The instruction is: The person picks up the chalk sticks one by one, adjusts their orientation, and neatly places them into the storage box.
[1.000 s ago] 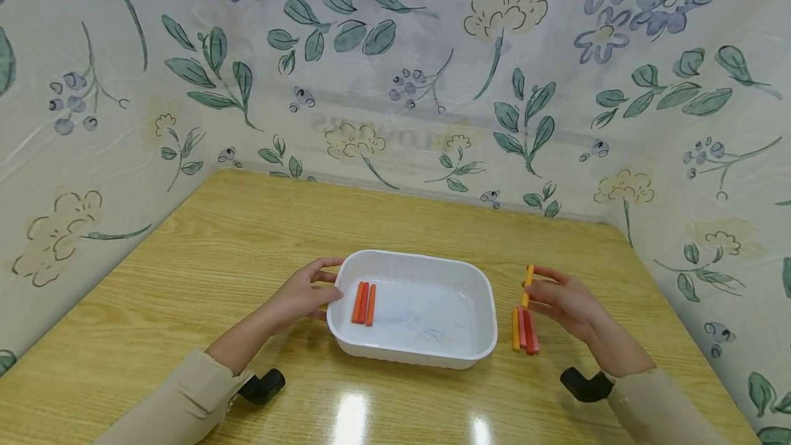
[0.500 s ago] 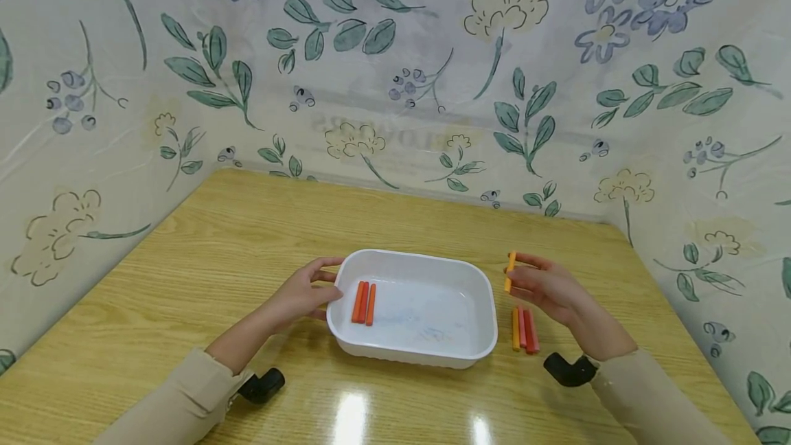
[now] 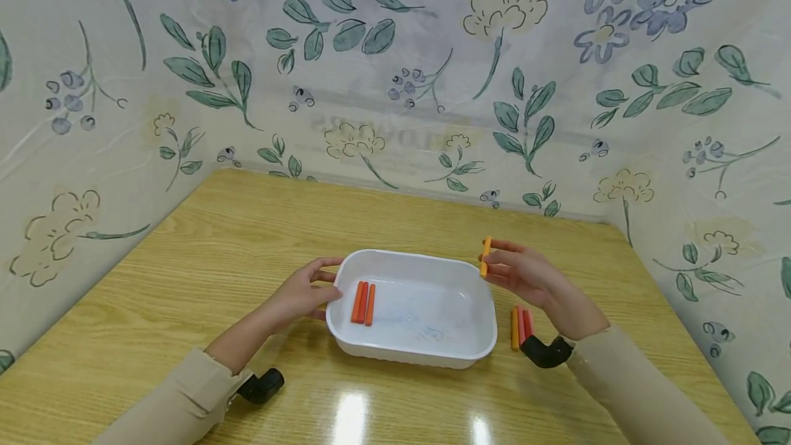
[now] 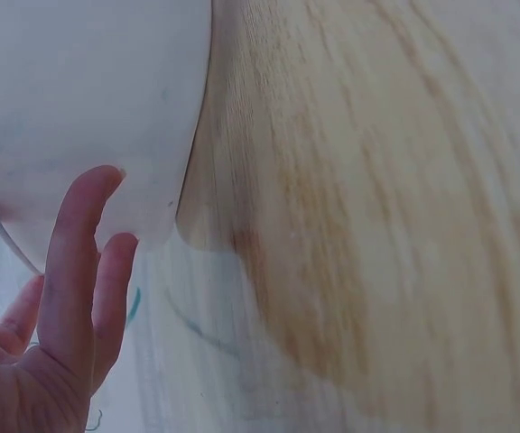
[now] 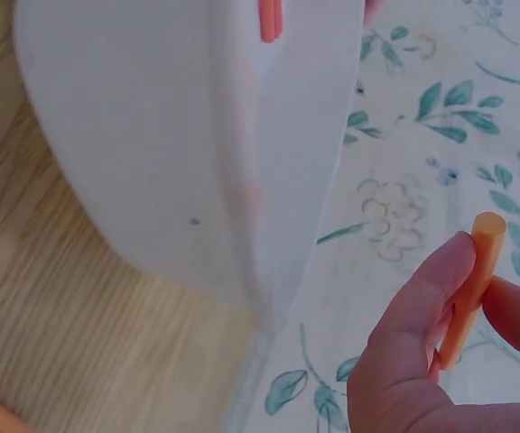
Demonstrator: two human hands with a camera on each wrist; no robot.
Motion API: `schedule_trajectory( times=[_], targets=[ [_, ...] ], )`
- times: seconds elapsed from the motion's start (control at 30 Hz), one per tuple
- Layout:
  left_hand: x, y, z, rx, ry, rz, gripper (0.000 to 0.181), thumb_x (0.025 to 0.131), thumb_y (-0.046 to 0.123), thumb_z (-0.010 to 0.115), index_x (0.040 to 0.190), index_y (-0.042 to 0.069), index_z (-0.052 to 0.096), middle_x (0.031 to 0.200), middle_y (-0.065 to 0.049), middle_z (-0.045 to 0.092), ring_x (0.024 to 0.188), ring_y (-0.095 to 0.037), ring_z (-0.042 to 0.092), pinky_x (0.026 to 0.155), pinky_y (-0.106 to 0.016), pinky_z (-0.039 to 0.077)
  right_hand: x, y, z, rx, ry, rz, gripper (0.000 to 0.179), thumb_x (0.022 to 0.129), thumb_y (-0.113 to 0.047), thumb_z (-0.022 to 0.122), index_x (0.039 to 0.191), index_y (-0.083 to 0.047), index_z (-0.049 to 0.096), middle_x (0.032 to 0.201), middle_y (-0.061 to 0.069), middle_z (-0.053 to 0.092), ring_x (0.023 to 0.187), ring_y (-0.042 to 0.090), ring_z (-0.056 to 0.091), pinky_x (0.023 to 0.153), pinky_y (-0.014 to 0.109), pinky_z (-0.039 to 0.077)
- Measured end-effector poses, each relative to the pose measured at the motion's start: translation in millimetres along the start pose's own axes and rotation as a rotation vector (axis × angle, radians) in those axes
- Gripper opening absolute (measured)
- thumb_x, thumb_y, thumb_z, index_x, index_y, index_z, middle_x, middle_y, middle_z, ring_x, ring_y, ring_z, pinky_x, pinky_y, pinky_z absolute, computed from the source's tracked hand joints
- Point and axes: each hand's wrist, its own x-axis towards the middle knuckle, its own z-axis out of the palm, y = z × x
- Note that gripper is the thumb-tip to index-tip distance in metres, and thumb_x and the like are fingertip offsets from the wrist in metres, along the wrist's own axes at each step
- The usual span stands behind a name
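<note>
A white plastic tray [image 3: 420, 356] sits mid-table, with red and orange crayons [image 3: 363, 303] lying side by side at its left end. My left hand [image 3: 303, 297] holds the tray's left end, thumb at the rim and fingers along the outer wall; the left wrist view shows these fingers [image 4: 75, 271] against the white side. Between thumb and fingertips, my right hand [image 3: 525, 277] pinches a yellow-orange crayon [image 3: 485, 257] by the tray's far right corner. That crayon [image 5: 473, 289] tilts in the right wrist view, apart from the tray.
Right of the tray, a small group of yellow, pink and red crayons [image 3: 522, 325] lies on the wooden table [image 3: 278, 218], partly hidden by the black wrist mount [image 3: 546, 351]. A floral cloth [image 3: 395, 88] hangs behind the table and at both sides.
My right hand has lifted the yellow-orange crayon from beside the group and carried it left and away from me to the tray's far right corner. The left hand and tray stay put.
</note>
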Motion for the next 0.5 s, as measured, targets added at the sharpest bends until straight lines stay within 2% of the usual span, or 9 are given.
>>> schedule_trajectory(
  times=[0.1,0.2,0.5],
  targets=[
    [-0.4,1.1,0.4,0.006,0.003,0.001,0.060,0.086,0.005,0.059,0.140,0.006,0.034,0.125,-0.026,0.043,0.097,-0.034,0.057,0.065,-0.042,0.057,3.6,-3,7,0.019,0.007,0.022,0.059,0.094,-0.004,0.050,0.145,-0.001,0.021,0.131,0.022,0.040,0.107,0.030,0.055,0.086,0.034,0.050],
    [-1.0,1.7,0.7,0.007,-0.004,0.008,0.061,0.086,0.005,0.059,0.141,0.005,0.033,0.125,-0.028,0.042,0.098,-0.035,0.057,0.064,-0.043,0.057,7.6,-6,14,0.036,-0.004,0.042,0.058,0.093,-0.004,0.051,0.144,-0.002,0.023,0.129,0.020,0.043,0.114,0.034,0.051,0.087,0.037,0.049],
    [0.3,1.2,1.1,0.003,0.003,-0.002,0.059,0.086,0.005,0.058,0.140,0.006,0.034,0.125,-0.027,0.043,0.098,-0.035,0.057,0.065,-0.042,0.057,22.6,-13,37,0.072,-0.044,0.085,0.051,0.093,-0.003,0.052,0.140,0.000,0.033,0.119,0.016,0.049,0.106,0.030,0.054,0.085,0.038,0.050]
  ],
)
